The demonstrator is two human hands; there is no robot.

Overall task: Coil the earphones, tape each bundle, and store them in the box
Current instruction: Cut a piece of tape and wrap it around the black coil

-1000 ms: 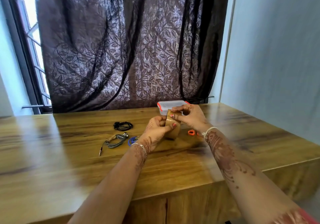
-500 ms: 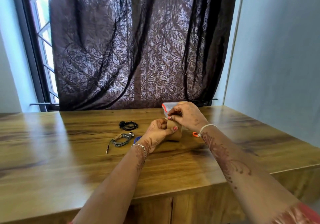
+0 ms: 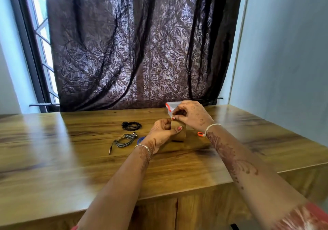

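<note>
Left hand (image 3: 162, 132): clamped on the brown roll of packing tape (image 3: 179, 131), centre frame, thumb across its face.
Right hand (image 3: 190, 114): pinched on the tape's top edge; a second ago it was fumbling there, so I'd guess a strip's starting.
Earphones: black coil (image 3: 131, 125) and grey coil (image 3: 125, 140) lie left, untaped.
Box: clear orange-clipped plastic box (image 3: 168, 107) behind the hands.

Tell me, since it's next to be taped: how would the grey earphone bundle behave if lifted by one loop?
The grey earphone bundle would probably sag and loosen: its loops lie slack and no tape on it is clear. Its plug end already trails free, so it would likely dangle. It looks light.
</note>
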